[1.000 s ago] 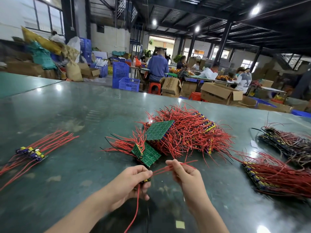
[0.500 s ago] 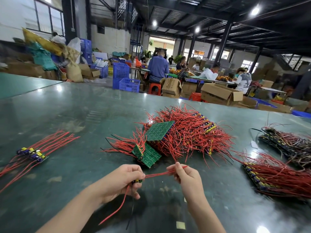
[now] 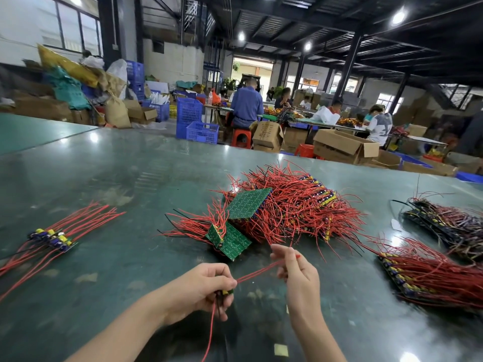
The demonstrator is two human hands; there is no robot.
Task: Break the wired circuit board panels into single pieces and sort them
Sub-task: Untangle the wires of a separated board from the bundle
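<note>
My left hand [image 3: 202,288] is closed around a small single circuit board piece [image 3: 226,292], mostly hidden in the fingers, with one red wire hanging down below it. My right hand [image 3: 298,273] pinches that piece's other red wires [image 3: 257,271], which stretch taut between both hands. Just beyond the hands lies a big pile of unbroken panels [image 3: 285,205] with red wires; two green boards [image 3: 248,203] show their undersides. A small row of separated pieces [image 3: 52,237] with red leads lies at the far left.
A stack of wired strips [image 3: 428,275] lies at the right, and a darker heap [image 3: 449,223] behind it. The work surface is a glossy green table [image 3: 109,173]. A small yellow scrap [image 3: 281,350] lies near the front edge. People work at benches far behind.
My right hand has slid along the red wires, up and to the right, pulling them straight. My left hand shifted slightly, and the loose hanging wire has swung back under it.
</note>
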